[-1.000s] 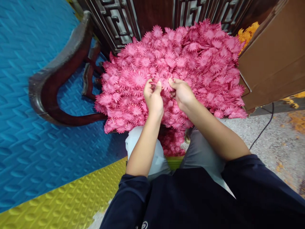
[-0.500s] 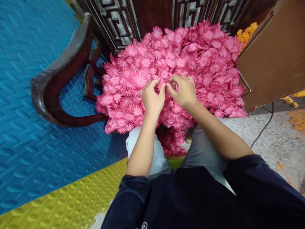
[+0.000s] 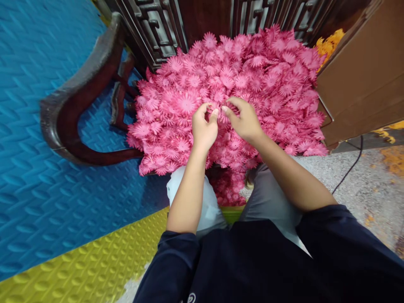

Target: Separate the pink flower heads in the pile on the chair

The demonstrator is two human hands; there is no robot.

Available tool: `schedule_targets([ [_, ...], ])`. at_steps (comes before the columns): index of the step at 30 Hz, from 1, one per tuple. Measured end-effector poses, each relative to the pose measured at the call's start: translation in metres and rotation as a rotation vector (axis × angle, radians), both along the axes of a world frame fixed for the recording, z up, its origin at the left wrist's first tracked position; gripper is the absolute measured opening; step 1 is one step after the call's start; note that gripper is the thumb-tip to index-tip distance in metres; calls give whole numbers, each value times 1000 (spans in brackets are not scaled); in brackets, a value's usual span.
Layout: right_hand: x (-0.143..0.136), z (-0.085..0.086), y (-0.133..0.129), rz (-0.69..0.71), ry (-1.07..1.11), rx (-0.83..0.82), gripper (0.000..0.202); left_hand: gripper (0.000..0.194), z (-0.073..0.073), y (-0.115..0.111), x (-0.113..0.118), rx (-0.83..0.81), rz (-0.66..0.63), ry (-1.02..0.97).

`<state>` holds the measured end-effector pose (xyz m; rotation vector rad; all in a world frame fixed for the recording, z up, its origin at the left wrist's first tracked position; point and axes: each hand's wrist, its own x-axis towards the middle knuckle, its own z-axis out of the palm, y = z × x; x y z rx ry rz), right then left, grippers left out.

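Observation:
A thick heap of pink artificial flower heads (image 3: 189, 80), many-petalled and flat, spreads out in front of me. My left hand (image 3: 204, 128) is over the middle of the heap, thumb and forefinger pinched on a pink flower piece (image 3: 216, 106). Just right of it, my right hand (image 3: 244, 120) has its fingers curled toward the thumb at the same pink piece. The fingertips of both hands are a small gap apart. Against the pink heap, the outline of the held piece is hard to make out.
A dark curved wooden armrest (image 3: 59, 122) is at the left, over blue floor matting (image 3: 22, 176). At the right stands a brown cardboard box (image 3: 362, 84), with orange flower pieces (image 3: 330, 44) behind it. More pink flowers (image 3: 227, 191) lie low between my knees. A black cable (image 3: 350, 176) runs along the floor.
My fingertips have moved slightly apart. The left hand has shifted a little to the right and its pinch shows pink material; the heap looks the same.

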<state>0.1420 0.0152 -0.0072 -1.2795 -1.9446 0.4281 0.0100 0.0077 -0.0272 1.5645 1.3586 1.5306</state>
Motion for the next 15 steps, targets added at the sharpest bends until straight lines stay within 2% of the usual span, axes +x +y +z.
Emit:
schedule_targets([
  [4,0,1,0,-17,127,-37,25,14,3,0,1,-44,-94,-156],
  [8,-4,2,0,-54,294,-120,27,23,5,-1,2,-63,-144,-217],
  [12,-9,5,1,-124,513,-289,35,27,5,-2,5,-40,-141,-232],
  [15,-13,9,-3,-120,682,-440,35,28,2,-3,11,-1,-66,-232],
])
